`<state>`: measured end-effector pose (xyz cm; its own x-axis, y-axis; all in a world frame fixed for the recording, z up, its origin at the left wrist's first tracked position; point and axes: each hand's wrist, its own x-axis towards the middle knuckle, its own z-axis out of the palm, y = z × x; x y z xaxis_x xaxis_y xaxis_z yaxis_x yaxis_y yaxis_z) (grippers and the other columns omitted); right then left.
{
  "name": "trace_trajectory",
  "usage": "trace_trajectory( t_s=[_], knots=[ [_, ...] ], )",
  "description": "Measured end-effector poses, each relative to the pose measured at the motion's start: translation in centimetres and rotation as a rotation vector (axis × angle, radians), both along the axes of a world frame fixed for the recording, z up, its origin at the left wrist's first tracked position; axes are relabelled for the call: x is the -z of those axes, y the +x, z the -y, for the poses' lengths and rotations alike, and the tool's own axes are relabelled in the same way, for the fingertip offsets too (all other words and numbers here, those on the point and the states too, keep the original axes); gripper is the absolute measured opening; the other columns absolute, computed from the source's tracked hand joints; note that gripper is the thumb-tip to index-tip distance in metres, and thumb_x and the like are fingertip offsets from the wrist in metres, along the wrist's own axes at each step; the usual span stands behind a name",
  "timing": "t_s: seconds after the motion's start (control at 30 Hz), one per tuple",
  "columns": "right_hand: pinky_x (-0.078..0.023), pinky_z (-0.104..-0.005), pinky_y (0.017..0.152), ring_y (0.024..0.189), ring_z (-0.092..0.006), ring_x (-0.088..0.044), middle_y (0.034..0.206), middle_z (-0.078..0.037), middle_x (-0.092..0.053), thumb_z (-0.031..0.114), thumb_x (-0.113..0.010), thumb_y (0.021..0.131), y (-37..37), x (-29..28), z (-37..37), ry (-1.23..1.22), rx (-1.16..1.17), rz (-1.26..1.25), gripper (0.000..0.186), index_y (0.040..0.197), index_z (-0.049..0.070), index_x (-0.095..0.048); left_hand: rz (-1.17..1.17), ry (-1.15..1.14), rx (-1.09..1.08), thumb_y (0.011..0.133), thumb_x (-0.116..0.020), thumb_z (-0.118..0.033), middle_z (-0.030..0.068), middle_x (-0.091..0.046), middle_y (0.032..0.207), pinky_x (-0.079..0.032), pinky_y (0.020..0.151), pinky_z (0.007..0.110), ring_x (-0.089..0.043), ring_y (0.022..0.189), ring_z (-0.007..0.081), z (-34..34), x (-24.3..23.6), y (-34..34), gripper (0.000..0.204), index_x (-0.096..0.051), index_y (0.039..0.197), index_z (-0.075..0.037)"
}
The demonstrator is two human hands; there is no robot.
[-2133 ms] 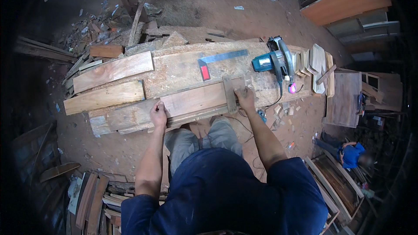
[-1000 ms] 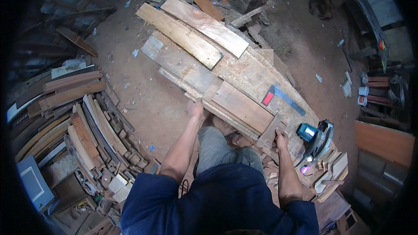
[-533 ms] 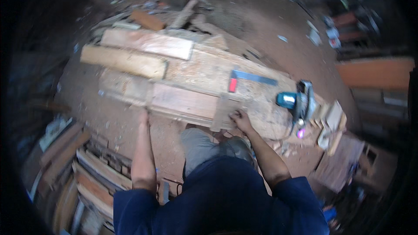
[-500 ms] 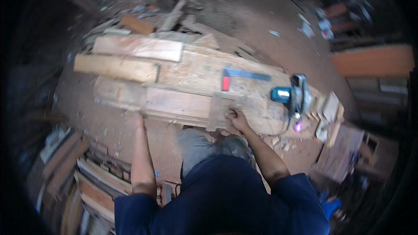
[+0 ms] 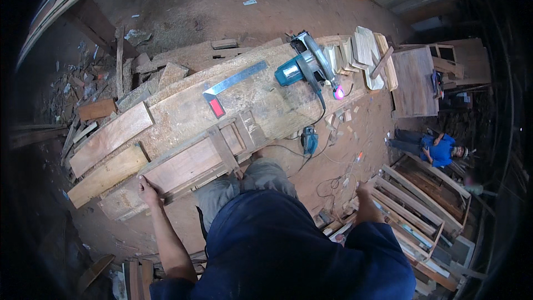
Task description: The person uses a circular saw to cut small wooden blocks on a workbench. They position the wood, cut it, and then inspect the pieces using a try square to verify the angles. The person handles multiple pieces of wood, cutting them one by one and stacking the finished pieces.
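Note:
A framed wooden panel lies along the near edge of the workbench, with a short wooden crosspiece over its right part. My left hand is closed on the panel's left end, its fingers at the edge. Off the bench to the right, my right hand hangs over the floor beside stacked wooden frames; its fingers are too indistinct to read. Beyond the panel lies a try square with a red inset in its stock. A teal circular saw rests right of it.
Two boards lie on the bench's left part. Wood offcuts are piled at its right end. On the floor are a teal power tool and cords. A person in blue is at the far right.
My view has swung to the right. My right hand has left the crosspiece end of the panel and moved out right, off the bench. My left hand stays at the panel's left end.

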<state>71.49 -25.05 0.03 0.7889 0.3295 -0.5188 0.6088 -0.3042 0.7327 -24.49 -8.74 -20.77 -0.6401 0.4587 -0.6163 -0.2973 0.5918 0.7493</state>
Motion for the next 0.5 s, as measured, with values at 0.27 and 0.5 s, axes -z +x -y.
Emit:
trace_trajectory(
  t_s=[0.27,0.5],
  knots=[
    [-0.049,-0.0417,0.063,0.082,-0.0258,-0.063,0.095,-0.010,-0.066,0.022,-0.064,0.094,-7.2,-6.6,8.5,0.425,0.586,0.091,0.023,0.112,0.008,-0.065,-0.013,0.165,0.113,0.104,-0.065,-0.029,-0.0025,-0.068,0.089,-0.046,0.074,0.024,-0.054,0.080,0.0063,-2.6,-2.5,-0.3,0.027,-0.074,0.105,-0.003],
    [-0.055,-0.0318,0.065,0.071,-0.0179,-0.066,0.086,-0.008,-0.069,0.010,-0.062,0.095,-21.3,7.7,-12.1,1.257,0.638,-0.775,0.050,0.142,-0.003,-0.054,0.172,0.114,0.130,0.102,-0.068,-0.032,-0.0086,-0.059,0.076,-0.038,0.062,0.025,-0.046,0.068,0.0043,-2.7,-5.3,-1.2,0.025,-0.073,0.091,-0.009]
  ],
)
